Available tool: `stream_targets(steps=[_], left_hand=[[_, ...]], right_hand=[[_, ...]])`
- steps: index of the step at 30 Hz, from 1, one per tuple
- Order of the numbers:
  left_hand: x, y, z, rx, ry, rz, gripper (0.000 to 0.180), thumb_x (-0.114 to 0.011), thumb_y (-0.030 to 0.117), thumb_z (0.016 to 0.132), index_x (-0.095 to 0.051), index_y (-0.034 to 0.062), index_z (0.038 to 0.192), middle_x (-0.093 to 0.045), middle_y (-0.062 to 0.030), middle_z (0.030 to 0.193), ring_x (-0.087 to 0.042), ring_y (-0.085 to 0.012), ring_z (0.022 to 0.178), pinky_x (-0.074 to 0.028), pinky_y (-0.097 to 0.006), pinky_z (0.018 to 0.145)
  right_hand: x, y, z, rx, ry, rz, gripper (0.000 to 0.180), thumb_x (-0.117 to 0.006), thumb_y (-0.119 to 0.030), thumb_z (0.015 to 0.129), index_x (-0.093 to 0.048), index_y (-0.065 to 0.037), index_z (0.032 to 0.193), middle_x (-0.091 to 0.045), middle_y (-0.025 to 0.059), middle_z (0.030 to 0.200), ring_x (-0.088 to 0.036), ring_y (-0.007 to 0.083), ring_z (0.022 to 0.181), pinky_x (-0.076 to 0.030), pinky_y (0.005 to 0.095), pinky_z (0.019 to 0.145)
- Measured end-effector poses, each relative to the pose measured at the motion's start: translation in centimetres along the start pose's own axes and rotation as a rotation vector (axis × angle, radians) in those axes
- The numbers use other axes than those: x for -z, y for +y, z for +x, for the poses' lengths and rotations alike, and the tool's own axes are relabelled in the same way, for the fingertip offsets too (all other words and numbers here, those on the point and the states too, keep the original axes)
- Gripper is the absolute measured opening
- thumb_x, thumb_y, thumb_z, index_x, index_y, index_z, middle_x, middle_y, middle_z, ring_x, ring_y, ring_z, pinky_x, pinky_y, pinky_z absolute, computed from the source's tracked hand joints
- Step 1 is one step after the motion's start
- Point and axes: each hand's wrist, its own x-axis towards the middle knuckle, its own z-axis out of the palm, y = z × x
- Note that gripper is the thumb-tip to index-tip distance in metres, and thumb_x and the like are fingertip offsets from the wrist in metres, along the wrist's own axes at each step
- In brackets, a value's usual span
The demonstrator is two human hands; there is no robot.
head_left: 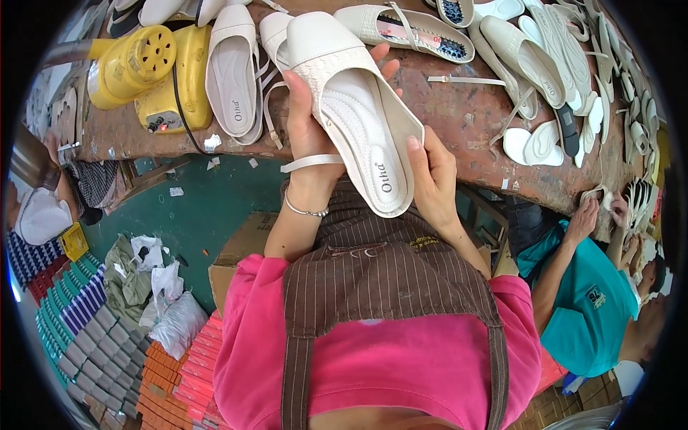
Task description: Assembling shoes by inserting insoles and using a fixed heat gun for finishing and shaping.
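Note:
A cream closed-toe shoe (355, 107) with an open heel and padded white insole is held up in front of me, toe pointing away. My left hand (312, 132) wraps under its left side, thumb on the upper and fingertips showing past the right edge. With thumb and fingers my right hand (433, 165) pinches the rim near the heel. A thin cream strap (313, 163) hangs out to the left across my left wrist. Behind it on the bench lie a matching shoe (233, 79) and another shoe with its strap and a patterned inside (408, 32).
A yellow machine (172, 79) with a black cord sits at the bench's left. Many cream shoes, straps and white insoles (545, 143) cover the right side. A co-worker in teal (588, 301) handles shoe parts at right. Stacked boxes (107, 344) and bags (179, 322) stand lower left.

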Motion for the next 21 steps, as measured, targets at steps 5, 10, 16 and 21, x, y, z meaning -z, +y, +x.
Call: stream_targets(steps=[5, 10, 16, 21], left_hand=[[-0.2, -0.2, 0.3, 0.038, 0.012, 0.002, 0.091, -0.038, 0.072, 0.084, -0.032, 0.0010, 0.140, -0.039, -0.0237, 0.140, -0.043, -0.0366, 0.126, -0.039, -0.050, 0.101], [0.3, -0.4, 0.6, 0.106, 0.006, -0.041, 0.091, -0.033, 0.072, 0.086, -0.031, 0.0005, 0.141, -0.039, -0.0227, 0.140, -0.042, -0.0355, 0.127, -0.038, -0.047, 0.103], [2.0, -3.1, -3.1, 0.172, 0.214, 0.352, 0.070, -0.031, 0.053, 0.097, -0.029, -0.0002, 0.142, -0.039, -0.0138, 0.143, -0.042, -0.0261, 0.128, -0.035, -0.041, 0.107], [3.0, -4.2, -4.6, 0.018, 0.048, 0.955, 0.048, -0.044, 0.033, 0.099, -0.044, -0.0043, 0.130, -0.056, -0.0123, 0.121, -0.054, -0.0155, 0.108, -0.043, -0.031, 0.093]], right_hand=[[-0.4, 0.8, 0.0, 0.066, 0.105, -0.035, 0.021, -0.047, -0.012, 0.097, -0.047, 0.002, 0.080, -0.038, 0.0076, 0.057, -0.031, 0.0083, 0.056, -0.031, 0.0284, 0.048], [-0.4, 0.3, -0.2, 0.099, 0.159, -0.134, 0.018, -0.047, -0.011, 0.096, -0.049, 0.001, 0.083, -0.041, 0.0083, 0.057, -0.036, 0.0102, 0.053, -0.032, 0.0282, 0.048], [-0.9, 1.4, -0.5, 0.140, 0.408, -0.198, 0.017, -0.046, -0.011, 0.098, -0.049, 0.002, 0.087, -0.045, 0.0000, 0.066, -0.035, 0.0035, 0.062, -0.031, 0.0218, 0.052], [-1.3, 1.7, -1.3, 0.160, 0.406, -0.092, 0.022, -0.060, -0.002, 0.086, -0.053, 0.005, 0.105, -0.064, 0.0146, 0.081, -0.066, 0.0191, 0.069, -0.052, 0.0295, 0.062]])
